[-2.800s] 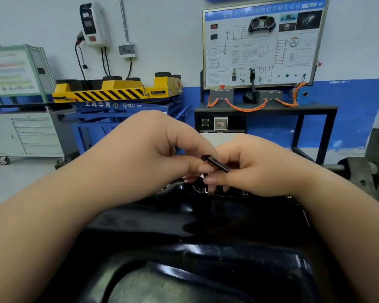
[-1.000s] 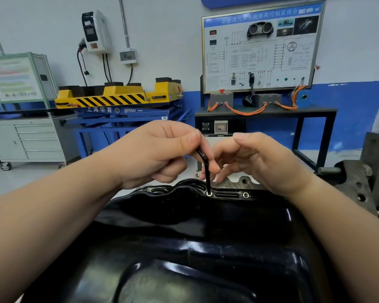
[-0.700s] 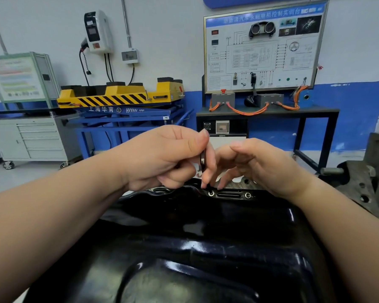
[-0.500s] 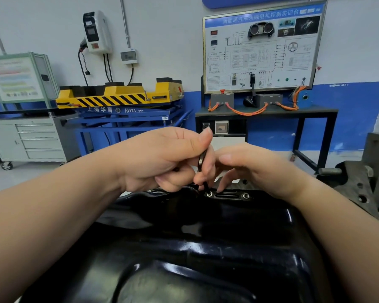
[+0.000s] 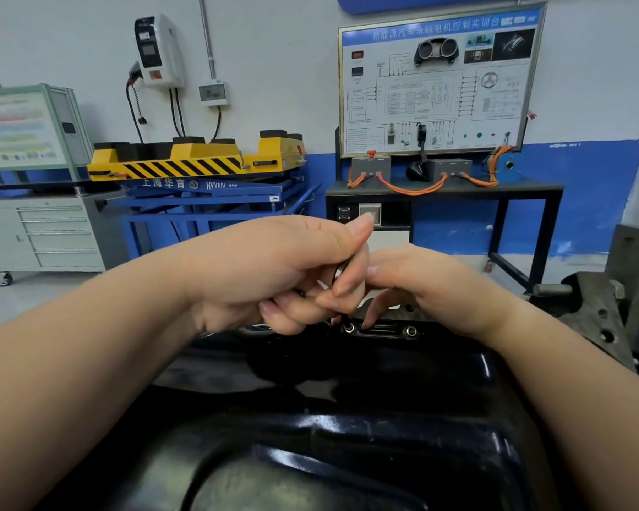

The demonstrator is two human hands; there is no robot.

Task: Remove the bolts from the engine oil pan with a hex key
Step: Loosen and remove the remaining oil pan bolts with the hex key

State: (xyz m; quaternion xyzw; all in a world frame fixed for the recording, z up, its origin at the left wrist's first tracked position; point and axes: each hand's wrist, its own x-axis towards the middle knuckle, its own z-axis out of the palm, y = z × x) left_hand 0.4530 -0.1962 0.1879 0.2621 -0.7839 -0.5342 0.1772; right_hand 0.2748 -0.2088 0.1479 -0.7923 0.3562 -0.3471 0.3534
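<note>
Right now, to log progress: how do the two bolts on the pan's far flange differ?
The left bolt has the hex key standing on it, gripped by the left hand; the right bolt is bare. Fingers crowd the left bolt; the right bolt is uncovered. Both are seated in the oil pan flange.
</note>
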